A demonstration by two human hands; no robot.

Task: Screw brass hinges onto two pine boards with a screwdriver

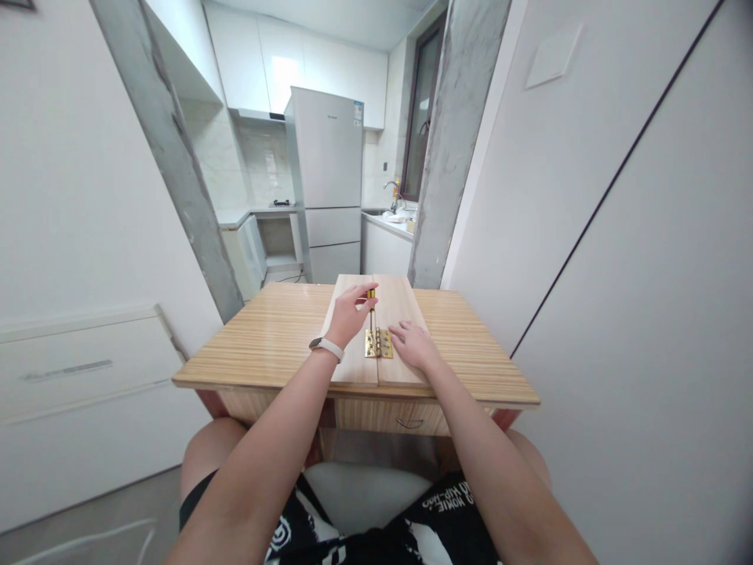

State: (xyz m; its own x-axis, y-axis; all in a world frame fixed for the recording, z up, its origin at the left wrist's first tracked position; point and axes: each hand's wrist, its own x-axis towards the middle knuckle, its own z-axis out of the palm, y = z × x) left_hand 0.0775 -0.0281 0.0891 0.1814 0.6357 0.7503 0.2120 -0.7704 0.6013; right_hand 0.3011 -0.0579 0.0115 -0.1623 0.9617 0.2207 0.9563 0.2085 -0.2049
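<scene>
Head view, frame centre: left hand (348,315) grips yellow-handled screwdriver (371,308) upright over brass hinge (378,343); right hand (415,345) flat, open, pressing board (395,314). Risk: tip slips off screw toward right fingers; boards shift apart.

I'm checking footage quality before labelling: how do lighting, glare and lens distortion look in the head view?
Head view: even, bright indoor light; glare on the table top; strong wide-angle bending of walls toward the edges; dark vignette at the lower right corner; the hinge and screwdriver are small, details soft.
</scene>
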